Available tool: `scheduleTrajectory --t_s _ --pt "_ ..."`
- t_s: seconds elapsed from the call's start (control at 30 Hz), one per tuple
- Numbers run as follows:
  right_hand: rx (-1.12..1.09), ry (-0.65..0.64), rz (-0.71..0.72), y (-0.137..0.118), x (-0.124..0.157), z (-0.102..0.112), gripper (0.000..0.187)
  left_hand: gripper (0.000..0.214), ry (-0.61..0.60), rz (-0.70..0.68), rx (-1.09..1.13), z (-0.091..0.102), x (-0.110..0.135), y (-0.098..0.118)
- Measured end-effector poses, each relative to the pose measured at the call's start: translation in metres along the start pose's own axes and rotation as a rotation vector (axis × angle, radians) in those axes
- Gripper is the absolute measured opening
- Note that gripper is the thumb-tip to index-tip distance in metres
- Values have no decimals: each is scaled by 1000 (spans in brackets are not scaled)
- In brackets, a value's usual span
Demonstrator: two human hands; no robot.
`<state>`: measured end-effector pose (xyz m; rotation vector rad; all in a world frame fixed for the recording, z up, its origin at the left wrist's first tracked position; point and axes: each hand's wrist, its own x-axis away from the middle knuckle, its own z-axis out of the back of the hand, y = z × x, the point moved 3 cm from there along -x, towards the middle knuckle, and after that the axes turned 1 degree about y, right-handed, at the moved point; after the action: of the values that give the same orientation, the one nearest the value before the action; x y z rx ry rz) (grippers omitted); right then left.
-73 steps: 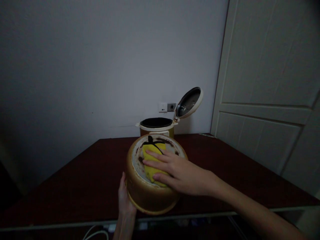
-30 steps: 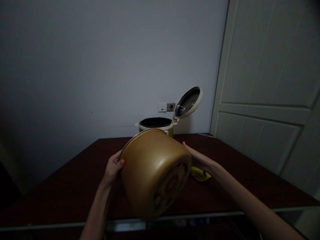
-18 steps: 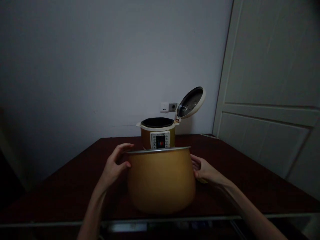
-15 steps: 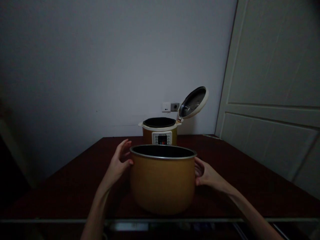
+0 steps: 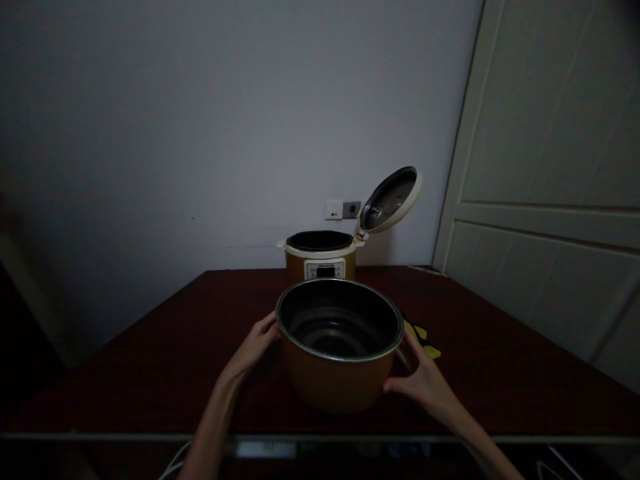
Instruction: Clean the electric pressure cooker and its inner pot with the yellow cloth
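Observation:
An orange-gold inner pot with a dark inside and a silver rim is tipped towards me near the table's front, so its ringed bottom shows. My left hand is pressed to its left side just below the rim, fingertips partly hidden behind the wall. On the right side, my right hand grips the pot with the thumb in front and the fingers around the back. Behind the pot stands a rice cooker with a white rim and a control panel. Its round lid is raised, leaning to the right.
A yellow and black object lies on the dark red table to the right behind the pot. Wall sockets are behind the cooker, and a panelled door stands at the right. A white cable hangs below the table edge.
The pot has tilted towards me, opening up the view of its inside. My left hand has moved in against it. The yellow and black object has come into view; the panel's red light no longer shows.

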<state>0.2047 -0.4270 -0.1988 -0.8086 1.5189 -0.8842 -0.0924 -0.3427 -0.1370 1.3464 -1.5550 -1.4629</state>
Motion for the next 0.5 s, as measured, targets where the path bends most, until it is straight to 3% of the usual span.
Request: scheduleTrajectory --t_s 0.2,0.5 --pt "-9 43 -9 13 6 -3 121 32 -21 -5 -89 6 -11 -15" --pt "21 146 65 40 10 -6 115 58 -73 -49 -266 10 -30 -24"
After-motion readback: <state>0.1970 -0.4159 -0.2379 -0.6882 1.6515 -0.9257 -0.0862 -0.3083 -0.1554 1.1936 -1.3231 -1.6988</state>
